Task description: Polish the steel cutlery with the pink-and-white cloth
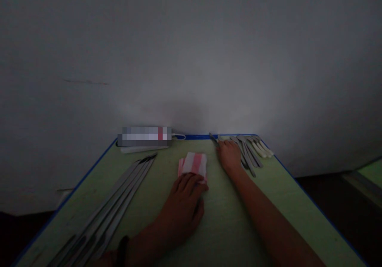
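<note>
My left hand [185, 197] rests palm down on the near part of a folded pink-and-white striped cloth [194, 162], its fingers bent over the fabric. Further off, my right hand [229, 154] is closed at the left side of a group of metal cutlery [249, 155]. A thin dark metal utensil [212, 137] sticks out past its fingers toward the back edge; the rest of it is hidden under the hand. Along the left lie several long flat metal utensils [119, 195], side by side, their dark far ends close together.
All this lies on a green tabletop [221, 219] with a blue rim. A blurred-out box-like object [145, 137] with a white lower edge and a white loop [180, 136] stands at the back left. Behind is a grey wall [191, 60]. Some cutlery at the far right has cream handles [262, 151].
</note>
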### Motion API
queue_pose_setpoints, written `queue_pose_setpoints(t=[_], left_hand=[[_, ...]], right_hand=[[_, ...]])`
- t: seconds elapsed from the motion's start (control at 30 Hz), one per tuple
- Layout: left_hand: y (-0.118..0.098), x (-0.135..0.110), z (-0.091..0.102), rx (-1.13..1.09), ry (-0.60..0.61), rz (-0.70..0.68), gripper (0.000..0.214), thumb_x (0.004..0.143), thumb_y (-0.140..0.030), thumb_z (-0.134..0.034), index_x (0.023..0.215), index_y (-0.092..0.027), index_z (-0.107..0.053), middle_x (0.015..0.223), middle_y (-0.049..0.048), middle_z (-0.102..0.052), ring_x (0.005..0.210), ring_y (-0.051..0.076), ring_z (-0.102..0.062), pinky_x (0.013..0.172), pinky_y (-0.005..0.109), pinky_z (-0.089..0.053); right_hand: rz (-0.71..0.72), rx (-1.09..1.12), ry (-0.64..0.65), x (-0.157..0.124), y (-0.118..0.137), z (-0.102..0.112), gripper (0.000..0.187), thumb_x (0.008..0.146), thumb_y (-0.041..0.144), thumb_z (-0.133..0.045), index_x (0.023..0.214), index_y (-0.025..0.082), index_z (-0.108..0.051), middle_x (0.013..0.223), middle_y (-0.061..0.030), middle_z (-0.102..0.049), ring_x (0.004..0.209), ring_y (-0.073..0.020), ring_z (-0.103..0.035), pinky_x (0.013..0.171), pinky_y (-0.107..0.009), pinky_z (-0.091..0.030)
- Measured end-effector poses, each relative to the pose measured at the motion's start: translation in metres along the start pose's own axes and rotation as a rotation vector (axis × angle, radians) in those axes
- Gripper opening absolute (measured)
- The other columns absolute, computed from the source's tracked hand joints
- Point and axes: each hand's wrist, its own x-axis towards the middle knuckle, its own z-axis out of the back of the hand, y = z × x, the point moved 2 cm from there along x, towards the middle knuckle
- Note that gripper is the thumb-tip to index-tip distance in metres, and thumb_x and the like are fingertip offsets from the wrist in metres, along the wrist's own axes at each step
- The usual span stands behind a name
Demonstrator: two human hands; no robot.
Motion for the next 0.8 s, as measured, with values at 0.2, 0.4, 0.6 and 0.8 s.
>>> queue_pose_setpoints(t=[0.2, 0.4, 0.6, 0.8], left_hand=[[0.001, 0.001, 0.000, 0.001, 0.016, 0.000, 0.032, 0.080, -0.011, -0.043, 0.108, -0.021, -0.054, 0.120, 0.0064, -0.050, 0.117, 0.024, -0.039, 0.104, 0.049, -0.028], [0.002, 0.001, 0.000, 0.004, 0.024, -0.003, 0.032, 0.081, -0.011, -0.043, 0.110, -0.021, -0.053, 0.123, 0.0068, -0.049, 0.119, 0.024, -0.037, 0.105, 0.049, -0.026], [0.002, 0.001, -0.001, 0.008, 0.018, -0.008, 0.032, 0.082, -0.011, -0.043, 0.110, -0.020, -0.053, 0.122, 0.0068, -0.049, 0.118, 0.025, -0.038, 0.105, 0.049, -0.027], [0.003, 0.001, -0.002, 0.012, 0.037, 0.004, 0.031, 0.082, -0.012, -0.043, 0.110, -0.021, -0.053, 0.123, 0.0061, -0.049, 0.118, 0.024, -0.037, 0.106, 0.047, -0.026]], right_hand=[[-0.044, 0.007, -0.006, 0.004, -0.002, -0.004, 0.029, 0.088, 0.020, -0.037, 0.108, 0.015, -0.058, 0.102, -0.0135, -0.059, 0.097, -0.0234, -0.052, 0.082, -0.033, -0.036], [-0.077, 0.056, 0.034, 0.003, -0.001, -0.010, 0.032, 0.088, 0.016, -0.033, 0.108, 0.016, -0.058, 0.105, -0.0138, -0.055, 0.090, -0.0204, -0.053, 0.079, -0.029, -0.037], [-0.049, 0.018, -0.011, -0.008, 0.001, -0.005, 0.034, 0.088, 0.017, -0.033, 0.107, 0.014, -0.060, 0.108, -0.0151, -0.055, 0.102, -0.0248, -0.046, 0.084, -0.034, -0.033], [-0.075, 0.004, -0.036, -0.025, 0.004, 0.000, 0.035, 0.089, 0.027, -0.033, 0.117, 0.021, -0.054, 0.116, -0.0104, -0.057, 0.111, -0.0292, -0.037, 0.087, -0.043, -0.025]])
